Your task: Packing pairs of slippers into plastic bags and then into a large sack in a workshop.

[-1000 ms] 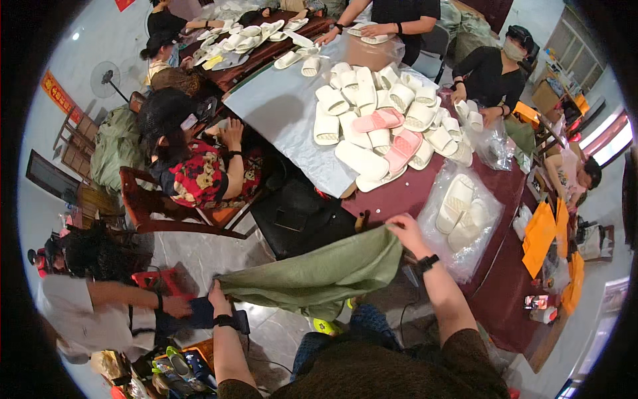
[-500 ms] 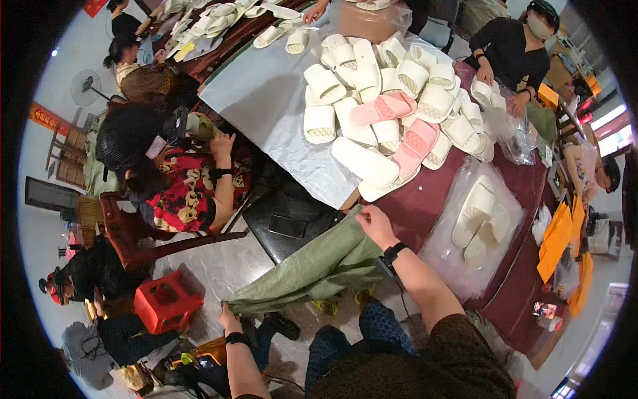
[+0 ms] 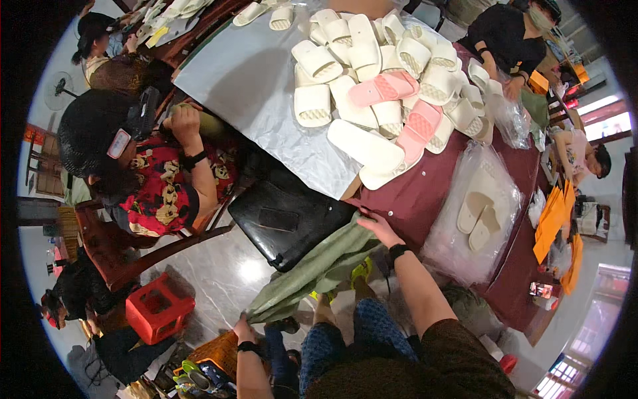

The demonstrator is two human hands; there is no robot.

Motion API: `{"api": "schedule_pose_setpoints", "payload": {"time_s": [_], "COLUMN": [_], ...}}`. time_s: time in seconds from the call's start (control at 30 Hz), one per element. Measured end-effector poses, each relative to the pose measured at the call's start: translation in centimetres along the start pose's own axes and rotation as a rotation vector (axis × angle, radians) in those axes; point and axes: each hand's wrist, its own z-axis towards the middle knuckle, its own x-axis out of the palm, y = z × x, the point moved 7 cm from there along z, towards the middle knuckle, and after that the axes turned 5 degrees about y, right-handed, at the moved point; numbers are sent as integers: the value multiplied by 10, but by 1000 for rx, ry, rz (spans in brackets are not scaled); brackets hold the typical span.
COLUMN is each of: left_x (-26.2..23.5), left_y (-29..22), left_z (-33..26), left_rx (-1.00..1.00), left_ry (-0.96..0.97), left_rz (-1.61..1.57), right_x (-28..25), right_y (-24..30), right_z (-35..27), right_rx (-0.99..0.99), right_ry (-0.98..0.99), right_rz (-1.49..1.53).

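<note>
right hand: closed on the upper end of the green cloth, fingers pinched over the fabric edge right at the table edge; black band on the wrist.
left hand: low, near the floor, closed on the cloth's lower corner; only the back of the hand shows, so finger detail is unclear. Dark band on this wrist too.
green cloth: olive, stretched diagonally between the two hands, upper end against the table edge, lower end down by the floor; loosely folded along its length, hangs in front of the person's knees.
black chair: seat just left of the cloth's upper part, pushed up to the table.
table: dark red top, partly covered by a silver sheet.
slippers: pile of cream ones on the sheet, a few pink ones mixed in, well above the right hand.
plastic bag: clear, holds a cream pair, lies on the table just right of the right hand.
red stool: on the floor, left of the left hand.
others: a person in a red floral top sits at the table's left side.
</note>
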Motion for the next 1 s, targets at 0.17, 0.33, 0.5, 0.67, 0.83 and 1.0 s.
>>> {"api": "schedule_pose_setpoints", "payload": {"time_s": [0.17, 0.33, 0.5, 0.67, 0.83, 1.0], "left_x": [16, 29, -1, 79, 60, 83], "left_y": [1, -11, -10, -40, -4, 16], "left_z": [0, -43, -16, -56, -46, -37], "left_rx": [125, -298, 139, 262, 351, 137], "left_ry": [170, 33, 13, 93, 254, 253], "left_rz": [-40, -81, 309, 730, 942, 802], "right_x": [-45, -58, 14, -6, 23, 5], "right_y": [-67, -96, -33, -52, -43, -47], "right_z": [-2, -81, -74, -32, -15, -1], "right_rx": [-202, -145, -13, 130, 30, -136], "right_ry": [-33, -532, -184, -138, -151, -77], "right_rz": [727, 468, 205, 223, 204, 114]}}
